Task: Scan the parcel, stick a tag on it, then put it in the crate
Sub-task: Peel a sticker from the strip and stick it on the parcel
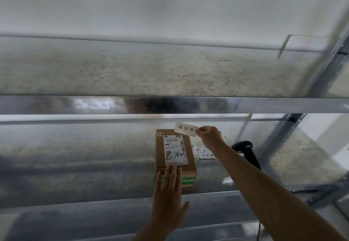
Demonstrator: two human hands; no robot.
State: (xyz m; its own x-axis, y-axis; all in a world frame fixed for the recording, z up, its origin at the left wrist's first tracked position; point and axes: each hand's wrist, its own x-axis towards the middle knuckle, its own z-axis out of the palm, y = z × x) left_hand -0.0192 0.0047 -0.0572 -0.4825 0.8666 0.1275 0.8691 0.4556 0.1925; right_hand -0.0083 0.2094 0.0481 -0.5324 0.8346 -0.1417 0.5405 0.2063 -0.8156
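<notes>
A small brown cardboard parcel (190, 167) with a white shipping label and handwritten digits lies on a metal shelf (94, 165). My left hand (169, 189) rests flat on the parcel's near end, fingers spread. My right hand (208, 135) hovers above the parcel's far right corner and pinches a white tag (186, 128) printed with black characters. The tag is in the air, apart from the box. A black handheld scanner (246, 152) stands on the shelf to the right of my right forearm. No crate can be made out.
More white tags (204, 153) lie on the shelf just right of the parcel. A second shelf (132, 70) sits above, with a metal front beam (170, 104). A metal upright post (283, 133) stands at the right.
</notes>
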